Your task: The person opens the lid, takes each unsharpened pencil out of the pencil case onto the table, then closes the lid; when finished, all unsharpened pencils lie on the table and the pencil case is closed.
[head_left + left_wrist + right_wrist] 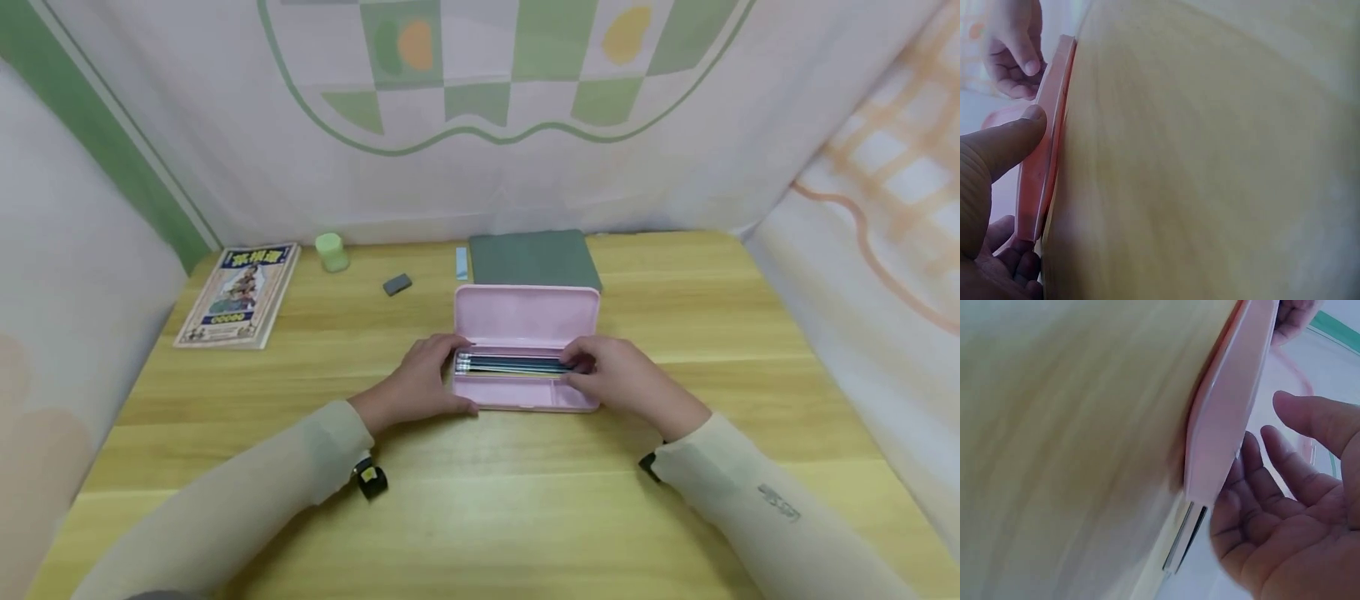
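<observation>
Open pink plastic pencil case [525, 379] lying on the light wooden table [480, 500], its long axis running left to right across the person's front; the hinged lid [527, 315] stands up at the far side, so the tray opens toward the person. A row of dark pencils [513, 364] lies in the tray parallel to that long axis, their pale ends toward the left.

The case sits between the two hands. Left hand [420, 385] rests at the left end, thumb pressed against the near wall and fingers curved round the corner, steadying it. Right hand [622, 379] lies at the right end, fingers loosely bent over the tray's right part and the pencil tips; the right wrist view shows its palm open and holding nothing.

Behind the case: grey-green flat pad [534, 258], small grey eraser [397, 284], pale green cylinder [331, 252], illustrated paperback book [240, 294] at far left.
</observation>
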`<state>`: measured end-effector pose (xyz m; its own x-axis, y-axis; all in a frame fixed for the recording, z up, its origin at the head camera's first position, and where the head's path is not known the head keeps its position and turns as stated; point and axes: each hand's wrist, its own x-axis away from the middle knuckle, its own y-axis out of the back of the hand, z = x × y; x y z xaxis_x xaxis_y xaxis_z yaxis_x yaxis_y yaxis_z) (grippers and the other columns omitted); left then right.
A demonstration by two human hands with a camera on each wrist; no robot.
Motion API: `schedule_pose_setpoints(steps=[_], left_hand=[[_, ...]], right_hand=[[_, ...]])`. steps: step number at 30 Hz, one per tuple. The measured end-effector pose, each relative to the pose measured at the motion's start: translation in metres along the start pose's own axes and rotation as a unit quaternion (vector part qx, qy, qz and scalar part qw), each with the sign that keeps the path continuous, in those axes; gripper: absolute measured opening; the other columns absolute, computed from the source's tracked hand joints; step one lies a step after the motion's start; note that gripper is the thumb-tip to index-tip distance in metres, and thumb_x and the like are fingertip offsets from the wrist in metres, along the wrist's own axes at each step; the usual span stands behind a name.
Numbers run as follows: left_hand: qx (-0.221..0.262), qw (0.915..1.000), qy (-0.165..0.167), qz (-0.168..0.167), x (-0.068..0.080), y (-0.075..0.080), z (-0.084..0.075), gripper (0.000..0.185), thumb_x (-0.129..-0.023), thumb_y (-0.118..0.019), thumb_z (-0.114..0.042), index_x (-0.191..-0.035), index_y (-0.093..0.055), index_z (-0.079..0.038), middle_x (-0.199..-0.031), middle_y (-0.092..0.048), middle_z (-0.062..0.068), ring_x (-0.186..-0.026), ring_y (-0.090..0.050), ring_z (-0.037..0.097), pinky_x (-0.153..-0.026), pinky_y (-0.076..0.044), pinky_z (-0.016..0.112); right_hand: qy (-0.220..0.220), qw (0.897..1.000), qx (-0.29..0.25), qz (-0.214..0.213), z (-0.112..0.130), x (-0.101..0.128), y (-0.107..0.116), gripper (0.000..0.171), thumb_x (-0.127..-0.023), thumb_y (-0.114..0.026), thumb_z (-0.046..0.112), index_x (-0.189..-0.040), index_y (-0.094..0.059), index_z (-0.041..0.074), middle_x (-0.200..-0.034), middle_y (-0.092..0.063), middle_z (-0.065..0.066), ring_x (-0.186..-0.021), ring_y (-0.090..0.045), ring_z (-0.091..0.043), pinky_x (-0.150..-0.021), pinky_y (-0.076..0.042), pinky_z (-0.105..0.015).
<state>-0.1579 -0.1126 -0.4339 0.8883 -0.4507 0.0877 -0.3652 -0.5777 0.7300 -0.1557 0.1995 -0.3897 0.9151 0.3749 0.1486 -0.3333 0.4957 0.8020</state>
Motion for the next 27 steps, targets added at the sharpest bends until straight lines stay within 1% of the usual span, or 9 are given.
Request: schedule_pose_setpoints(steps=[5, 10, 12, 16, 19, 23, 27], left_hand=[[-0.001, 1.0000, 0.000, -0.001, 0.000, -0.002, 0.000, 0.099, -0.071, -0.095, -0.048, -0.150, -0.047, -0.011, -0.156, -0.045, 0.009, -0.141, -0.038, 0.029, -0.120, -0.030, 0.045], [-0.004, 1.0000, 0.001, -0.003, -0.001, -0.002, 0.000, 0.100, -0.070, -0.095, -0.049, -0.149, -0.047, -0.011, -0.155, -0.046, 0.009, -0.141, -0.039, 0.029, -0.120, -0.031, 0.044], [-0.005, 1.0000, 0.002, -0.003, 0.000, -0.002, -0.001, 0.101, -0.070, -0.096, -0.049, -0.149, -0.047, -0.011, -0.155, -0.046, 0.009, -0.142, -0.038, 0.029, -0.120, -0.030, 0.044], [-0.004, 1.0000, 0.003, -0.004, 0.000, -0.002, -0.001, 0.101, -0.069, -0.096, -0.050, -0.149, -0.047, -0.012, -0.155, -0.046, 0.008, -0.142, -0.038, 0.028, -0.120, -0.031, 0.044], [-0.002, 1.0000, 0.003, -0.005, 0.000, -0.002, 0.000, 0.100, -0.069, -0.096, -0.050, -0.149, -0.047, -0.013, -0.155, -0.046, 0.007, -0.141, -0.038, 0.028, -0.120, -0.031, 0.044], [-0.004, 1.0000, -0.002, -0.006, -0.001, -0.004, 0.002, 0.100, -0.069, -0.096, -0.050, -0.148, -0.048, -0.013, -0.154, -0.047, 0.007, -0.141, -0.038, 0.028, -0.120, -0.030, 0.044], [-0.007, 0.9999, -0.005, -0.008, -0.001, -0.004, 0.002, 0.100, -0.069, -0.096, -0.050, -0.148, -0.048, -0.012, -0.154, -0.047, 0.007, -0.141, -0.039, 0.028, -0.120, -0.030, 0.044]], right_hand=[[0.014, 1.000, -0.028, 0.000, -0.001, -0.005, -0.006, 0.020, -0.092, -0.078, 0.015, -0.110, -0.073, 0.008, -0.102, -0.072, -0.003, -0.094, -0.066, -0.018, -0.084, -0.057, -0.037], [0.023, 0.999, -0.028, 0.012, -0.001, -0.008, -0.007, 0.022, -0.091, -0.078, 0.014, -0.112, -0.072, 0.008, -0.102, -0.071, -0.002, -0.095, -0.065, -0.018, -0.087, -0.057, -0.039], [0.019, 0.999, -0.031, 0.018, -0.002, -0.009, -0.006, 0.022, -0.091, -0.078, 0.014, -0.112, -0.073, 0.009, -0.103, -0.071, -0.002, -0.096, -0.065, -0.019, -0.088, -0.057, -0.039], [0.014, 0.999, -0.036, 0.029, -0.004, -0.013, -0.007, 0.023, -0.090, -0.079, 0.013, -0.112, -0.073, 0.009, -0.103, -0.072, -0.001, -0.096, -0.066, -0.018, -0.088, -0.057, -0.038], [0.014, 0.999, -0.037, 0.034, -0.005, -0.017, -0.008, 0.023, -0.090, -0.080, 0.012, -0.112, -0.074, 0.010, -0.101, -0.072, 0.000, -0.095, -0.066, -0.017, -0.086, -0.057, -0.036], [0.025, 0.998, -0.039, 0.036, -0.004, -0.018, -0.009, 0.026, -0.088, -0.082, 0.012, -0.112, -0.074, 0.008, -0.100, -0.072, -0.001, -0.093, -0.066, -0.017, -0.085, -0.056, -0.036], [0.034, 0.998, -0.039, 0.038, -0.002, -0.018, -0.009, 0.029, -0.087, -0.084, 0.012, -0.113, -0.073, 0.006, -0.101, -0.071, -0.002, -0.094, -0.065, -0.018, -0.088, -0.056, -0.038]])
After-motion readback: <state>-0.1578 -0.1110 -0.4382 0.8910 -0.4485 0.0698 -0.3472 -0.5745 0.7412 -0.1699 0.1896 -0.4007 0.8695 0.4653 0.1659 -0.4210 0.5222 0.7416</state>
